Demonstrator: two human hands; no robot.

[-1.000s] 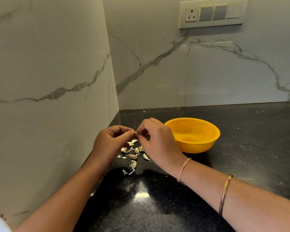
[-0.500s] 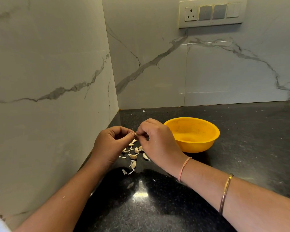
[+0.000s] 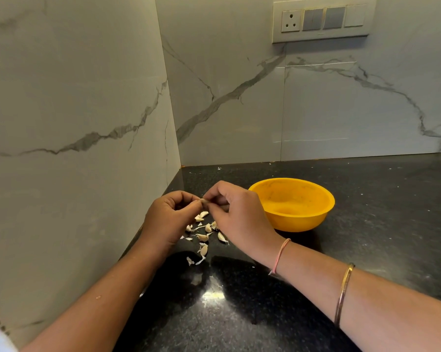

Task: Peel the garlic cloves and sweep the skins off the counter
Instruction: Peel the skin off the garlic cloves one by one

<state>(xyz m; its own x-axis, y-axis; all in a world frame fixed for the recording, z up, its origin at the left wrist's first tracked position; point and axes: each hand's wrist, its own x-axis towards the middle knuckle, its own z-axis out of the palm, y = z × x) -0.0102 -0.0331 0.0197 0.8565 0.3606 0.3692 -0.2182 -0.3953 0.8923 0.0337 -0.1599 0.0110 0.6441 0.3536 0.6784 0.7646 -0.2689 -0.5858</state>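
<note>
Together, the left hand (image 3: 167,219) and right hand (image 3: 236,212) pinch one garlic clove (image 3: 203,200) above loose skins (image 3: 203,237) on the black worktop (image 3: 366,224), beside a yellow bowl (image 3: 294,203).

Very little differs. Over the last second the right hand (image 3: 237,214) has rolled slightly toward the left edge of the tabletop (image 3: 366,237), and its knuckles now lean a touch closer to the left hand (image 3: 168,217). Its fingers (image 3: 210,197) have shifted a little on the garlic clove (image 3: 203,200) pinched between the two hands. A pale sliver of the clove shows somewhat more plainly between the fingertips than it did a second ago. Whether any skin has come off cannot be told.
</note>
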